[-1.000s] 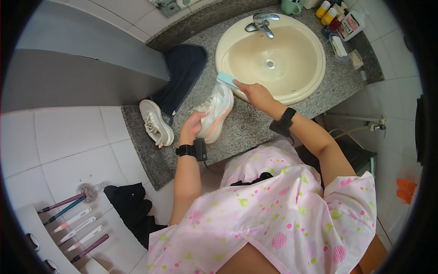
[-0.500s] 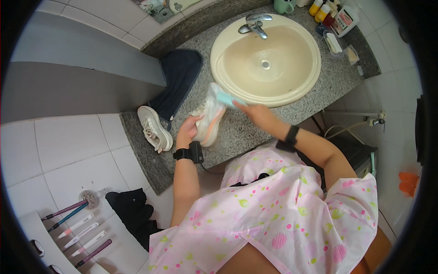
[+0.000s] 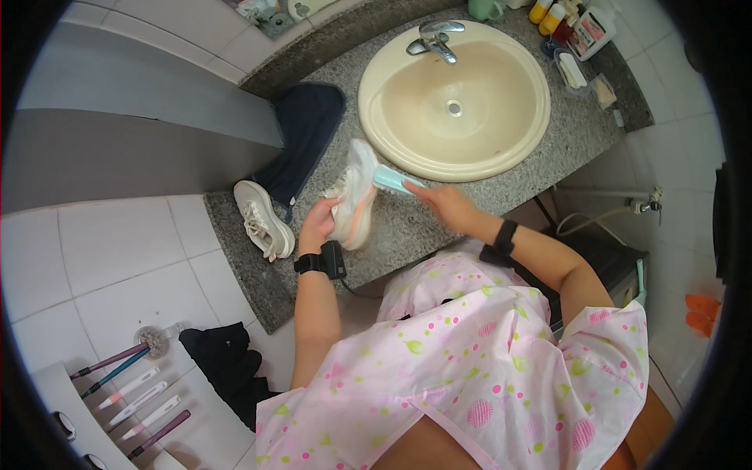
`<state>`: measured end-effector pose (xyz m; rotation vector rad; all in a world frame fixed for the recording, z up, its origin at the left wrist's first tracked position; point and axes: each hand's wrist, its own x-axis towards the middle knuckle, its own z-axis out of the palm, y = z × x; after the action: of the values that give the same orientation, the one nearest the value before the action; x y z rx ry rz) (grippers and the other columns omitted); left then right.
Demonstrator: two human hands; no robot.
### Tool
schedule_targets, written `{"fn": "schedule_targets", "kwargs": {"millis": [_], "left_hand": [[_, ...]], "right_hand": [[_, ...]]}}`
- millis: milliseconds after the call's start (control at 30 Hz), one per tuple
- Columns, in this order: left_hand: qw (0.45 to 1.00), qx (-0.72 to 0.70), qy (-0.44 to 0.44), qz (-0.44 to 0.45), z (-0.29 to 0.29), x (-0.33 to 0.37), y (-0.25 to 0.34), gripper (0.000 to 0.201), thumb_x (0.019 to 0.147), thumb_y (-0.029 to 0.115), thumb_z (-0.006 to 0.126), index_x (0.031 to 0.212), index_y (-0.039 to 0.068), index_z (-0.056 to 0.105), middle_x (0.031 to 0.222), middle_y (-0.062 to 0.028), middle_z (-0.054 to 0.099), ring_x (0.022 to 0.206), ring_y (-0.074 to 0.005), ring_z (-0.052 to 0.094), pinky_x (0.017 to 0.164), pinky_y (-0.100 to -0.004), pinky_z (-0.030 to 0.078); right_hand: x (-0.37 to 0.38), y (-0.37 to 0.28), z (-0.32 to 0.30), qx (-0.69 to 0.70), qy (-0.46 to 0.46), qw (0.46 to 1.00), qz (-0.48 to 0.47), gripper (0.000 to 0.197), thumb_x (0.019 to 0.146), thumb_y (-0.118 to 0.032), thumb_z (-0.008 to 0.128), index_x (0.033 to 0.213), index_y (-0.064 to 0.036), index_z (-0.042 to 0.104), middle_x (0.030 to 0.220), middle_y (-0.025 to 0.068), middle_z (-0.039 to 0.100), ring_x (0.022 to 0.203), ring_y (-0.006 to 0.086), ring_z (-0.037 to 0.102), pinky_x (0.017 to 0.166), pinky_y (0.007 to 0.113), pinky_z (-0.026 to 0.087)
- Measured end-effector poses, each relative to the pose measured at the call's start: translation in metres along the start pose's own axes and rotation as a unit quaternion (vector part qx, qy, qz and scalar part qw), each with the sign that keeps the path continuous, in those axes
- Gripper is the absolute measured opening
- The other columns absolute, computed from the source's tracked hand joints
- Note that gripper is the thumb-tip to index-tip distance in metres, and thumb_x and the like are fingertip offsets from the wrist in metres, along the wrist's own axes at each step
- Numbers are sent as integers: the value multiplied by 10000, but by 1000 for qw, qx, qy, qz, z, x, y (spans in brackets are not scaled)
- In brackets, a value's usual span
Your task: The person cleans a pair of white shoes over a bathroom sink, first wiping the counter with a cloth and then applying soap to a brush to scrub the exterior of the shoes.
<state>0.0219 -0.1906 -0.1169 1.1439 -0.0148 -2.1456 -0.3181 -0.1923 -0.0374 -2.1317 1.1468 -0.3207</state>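
A white sneaker with peach trim [image 3: 359, 184] is gripped at its ankle end by my left hand [image 3: 319, 220], its toe pointing away from me near the basin's left rim. In my right hand [image 3: 445, 204] is a light blue brush [image 3: 394, 179], fingers closed around its handle. The brush head meets the side of the sneaker near the toe; its bristles are hidden. The other white sneaker [image 3: 262, 220] stands on the counter to the left of my left hand.
A cream sink [image 3: 509, 160] with a chrome faucet [image 3: 435, 41] is set into the grey granite counter [image 3: 407, 235]. A dark cloth [image 3: 307, 129] lies behind the sneakers, beside a grey panel [image 3: 149, 149]. Bottles [image 3: 591, 33] and a soap box [image 3: 572, 72] stand at the far right.
The brush has shifted slightly and now sits at the sneaker's right side rather than over its toe area. The held sneaker has moved a little to the left.
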Motion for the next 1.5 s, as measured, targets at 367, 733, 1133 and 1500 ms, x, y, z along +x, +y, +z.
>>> {"fn": "schedule_targets", "kwargs": {"millis": [367, 733, 1133, 1500], "left_hand": [[1000, -7, 14, 6, 3, -6, 0, 405, 888, 37, 551, 1271, -69, 475, 1236, -165, 576, 1087, -279, 586, 983, -395, 446], [998, -1, 51, 30, 9, -10, -1, 393, 886, 34, 547, 1261, -64, 480, 1224, -175, 576, 1080, -284, 589, 977, -395, 451], [1000, 12, 5, 17, 8, -6, -2, 384, 917, 79, 519, 1265, -73, 462, 1238, -189, 556, 1097, -294, 577, 990, -415, 444], [1000, -3, 10, 14, 13, -2, -9, 376, 906, 35, 483, 1264, -78, 464, 1247, -199, 550, 1098, -302, 581, 988, -422, 452]], "right_hand": [[-3, -5, 10, -62, -35, 996, -47, 608, 862, -72, 504, 1423, -272, 379, 704, 172, 569, 617, 342, 603, 547, 464, 457], [18, -25, 11, -108, -103, 982, -118, 635, 823, -4, 477, 1406, -238, 385, 703, 168, 602, 642, 343, 635, 553, 460, 503], [38, -24, 14, -75, 44, 995, -54, 687, 782, 3, 531, 1416, -221, 394, 642, 138, 564, 574, 308, 601, 527, 439, 475], [27, -45, 6, -112, -81, 984, -116, 552, 812, -35, 505, 1356, -107, 449, 660, 161, 612, 606, 326, 636, 532, 445, 501]]}}
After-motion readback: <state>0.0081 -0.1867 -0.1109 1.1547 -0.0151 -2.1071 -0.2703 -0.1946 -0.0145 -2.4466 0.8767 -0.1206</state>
